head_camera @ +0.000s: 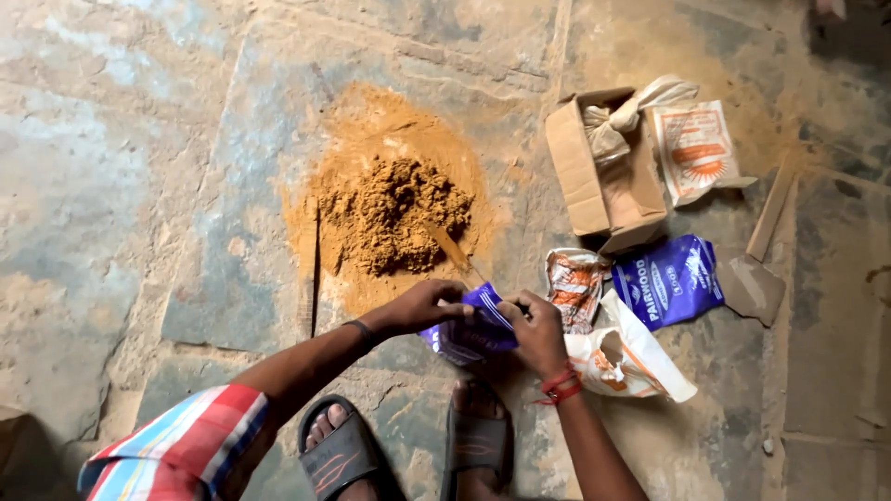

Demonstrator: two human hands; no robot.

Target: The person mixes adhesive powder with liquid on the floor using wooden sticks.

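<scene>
Two hands [422, 306] [536, 327], one purple packet [471, 329]

A worn stone floor [111, 186] carries everything. At frame centre lies a heap of orange-brown powder [390, 218] with a flat wooden stick [452, 249] resting on it. Upper right sits an open cardboard box [594, 176], beside it a white printed packet [696, 148]. Right of centre lie a purple packet [668, 278], crumpled wrappers [575, 283] and a white bag [631, 357].

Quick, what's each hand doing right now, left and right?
Left hand: closed, fingers gripping the purple packet.
Right hand: closed on the same purple packet from the other side.
</scene>
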